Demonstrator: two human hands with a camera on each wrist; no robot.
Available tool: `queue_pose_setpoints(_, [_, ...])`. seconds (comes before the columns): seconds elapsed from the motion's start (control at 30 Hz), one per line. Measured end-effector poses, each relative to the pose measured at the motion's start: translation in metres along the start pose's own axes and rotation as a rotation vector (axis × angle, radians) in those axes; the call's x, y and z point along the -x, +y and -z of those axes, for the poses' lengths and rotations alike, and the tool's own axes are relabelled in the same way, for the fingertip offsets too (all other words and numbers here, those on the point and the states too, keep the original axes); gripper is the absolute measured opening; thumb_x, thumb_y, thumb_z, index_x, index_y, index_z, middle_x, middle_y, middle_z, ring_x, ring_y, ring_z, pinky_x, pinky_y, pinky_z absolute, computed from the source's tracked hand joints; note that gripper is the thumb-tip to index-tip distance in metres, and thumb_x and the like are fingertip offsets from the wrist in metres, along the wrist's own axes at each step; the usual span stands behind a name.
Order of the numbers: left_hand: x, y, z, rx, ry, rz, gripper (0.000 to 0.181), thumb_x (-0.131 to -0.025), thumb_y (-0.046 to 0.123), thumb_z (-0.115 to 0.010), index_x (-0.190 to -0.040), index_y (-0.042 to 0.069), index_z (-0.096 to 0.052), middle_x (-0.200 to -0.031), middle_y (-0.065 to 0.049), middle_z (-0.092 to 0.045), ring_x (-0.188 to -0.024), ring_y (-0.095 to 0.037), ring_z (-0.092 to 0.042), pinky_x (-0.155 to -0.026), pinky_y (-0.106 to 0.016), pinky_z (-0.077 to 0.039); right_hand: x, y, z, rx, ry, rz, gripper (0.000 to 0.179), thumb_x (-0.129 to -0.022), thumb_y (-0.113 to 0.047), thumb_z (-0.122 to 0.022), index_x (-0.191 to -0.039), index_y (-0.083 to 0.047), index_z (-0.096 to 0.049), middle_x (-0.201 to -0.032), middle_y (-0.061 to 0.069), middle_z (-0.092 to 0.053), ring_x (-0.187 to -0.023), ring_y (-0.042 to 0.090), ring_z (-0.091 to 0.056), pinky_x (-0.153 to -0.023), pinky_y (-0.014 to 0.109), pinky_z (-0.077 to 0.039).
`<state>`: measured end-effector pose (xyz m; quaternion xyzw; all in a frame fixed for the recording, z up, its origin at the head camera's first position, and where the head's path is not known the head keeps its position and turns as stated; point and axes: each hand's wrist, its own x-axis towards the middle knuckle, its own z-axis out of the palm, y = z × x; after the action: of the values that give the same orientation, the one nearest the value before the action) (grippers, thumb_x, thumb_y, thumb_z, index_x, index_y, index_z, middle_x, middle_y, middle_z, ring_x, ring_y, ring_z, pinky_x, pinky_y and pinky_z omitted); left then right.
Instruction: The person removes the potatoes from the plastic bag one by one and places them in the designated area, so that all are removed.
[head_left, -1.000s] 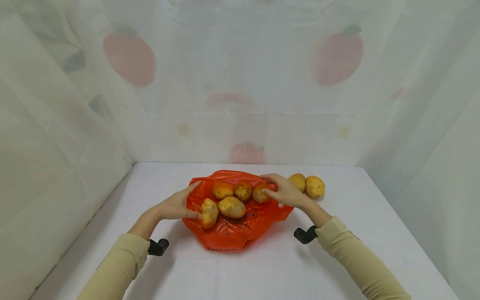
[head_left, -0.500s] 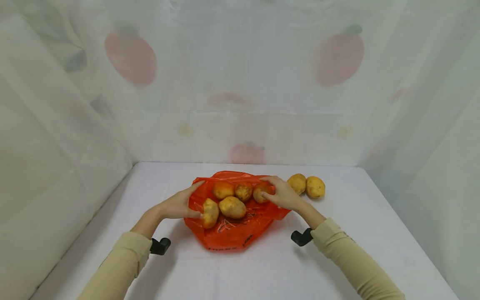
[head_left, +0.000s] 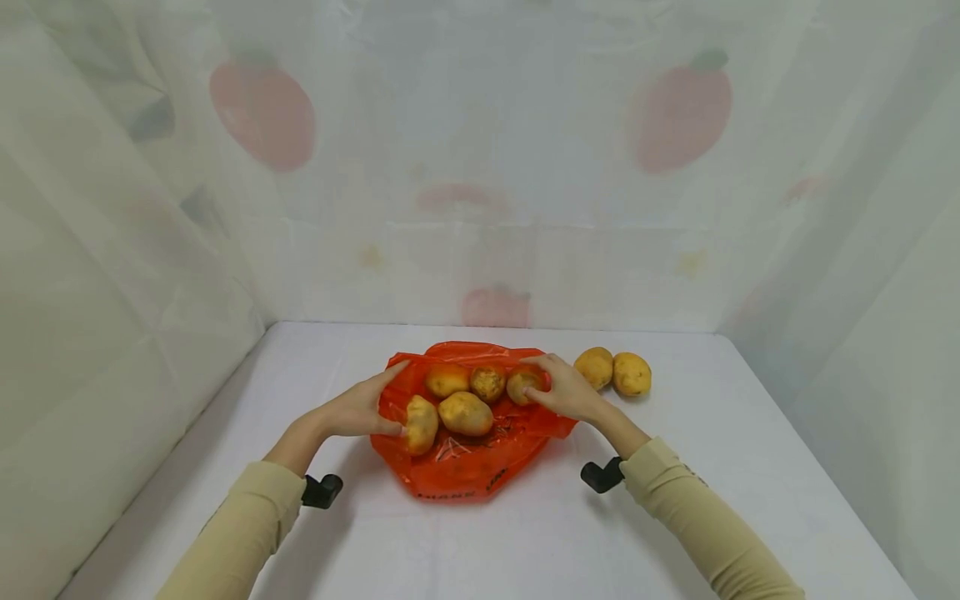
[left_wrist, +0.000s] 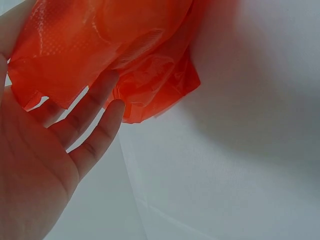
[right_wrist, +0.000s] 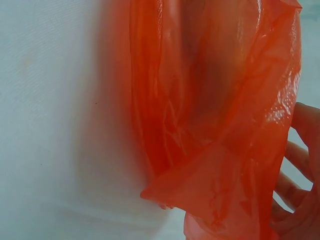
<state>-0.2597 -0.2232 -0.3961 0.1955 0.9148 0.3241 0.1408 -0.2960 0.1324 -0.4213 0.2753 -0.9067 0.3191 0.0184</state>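
Note:
A red plastic bag (head_left: 450, 479) lies spread open in the middle of the table, dark lettering on its front. Several potatoes (head_left: 465, 414) rest inside it. My left hand (head_left: 360, 410) holds the bag's left side, thumb over the rim beside the leftmost potato (head_left: 421, 425). In the left wrist view, the fingers (left_wrist: 100, 135) of that hand lie loosely along the outside of the red plastic. On the other side my right hand (head_left: 568, 392) holds the bag's edge, its thumb at the rightmost potato (head_left: 519, 385). Its fingers (right_wrist: 295, 160) show beside the plastic in the right wrist view.
Two loose potatoes (head_left: 632, 374) sit side by side on the white table (head_left: 600, 533), behind the right hand and outside the bag. A pale curtain (head_left: 480, 150) with faded fruit prints encloses the back and sides.
My right hand has shifted slightly left and inward, drawing the bag's right edge in with it. The left hand has moved very slightly right; the potatoes keep nearly the same places.

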Motion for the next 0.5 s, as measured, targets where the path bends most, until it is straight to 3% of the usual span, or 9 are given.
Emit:
queue_pose_setpoints(0.17, [-0.0010,-0.0009,-0.0008,-0.008,0.005,-0.013,0.100,-0.072,0.029,-0.077,-0.149,0.018,-0.014,-0.149,-0.009,-0.027,-0.133,-0.031,-0.030,-0.105,-0.053,-0.029,-0.0003,-0.0013,0.0012,0.018,0.002,-0.002,0.049,-0.084,-0.022,-0.067,-0.128,-0.007,-0.051,-0.116,0.013,-0.055,-0.103,0.025,-0.053,-0.090,0.044,-0.046])
queue_pose_setpoints(0.4, [-0.0022,0.0012,-0.0026,-0.020,0.000,-0.005,0.102,-0.072,0.027,-0.077,-0.149,0.015,-0.011,-0.150,-0.011,-0.024,-0.136,-0.032,-0.025,-0.107,-0.053,-0.026,-0.0031,0.0014,-0.0021,0.045,-0.028,-0.002,0.052,-0.083,-0.022,-0.067,-0.130,-0.007,-0.050,-0.126,0.015,-0.052,-0.118,0.032,-0.048,-0.098,0.049,-0.040])
queue_pose_setpoints(0.5, [-0.0027,0.0012,-0.0034,-0.024,-0.003,-0.004,0.102,-0.072,0.027,-0.077,-0.149,0.015,-0.011,-0.150,-0.010,-0.025,-0.135,-0.032,-0.026,-0.106,-0.053,-0.027,-0.0037,0.0024,-0.0036,0.035,-0.027,-0.018,0.052,-0.083,-0.023,-0.067,-0.130,-0.007,-0.050,-0.125,0.015,-0.051,-0.115,0.030,-0.049,-0.097,0.048,-0.042])
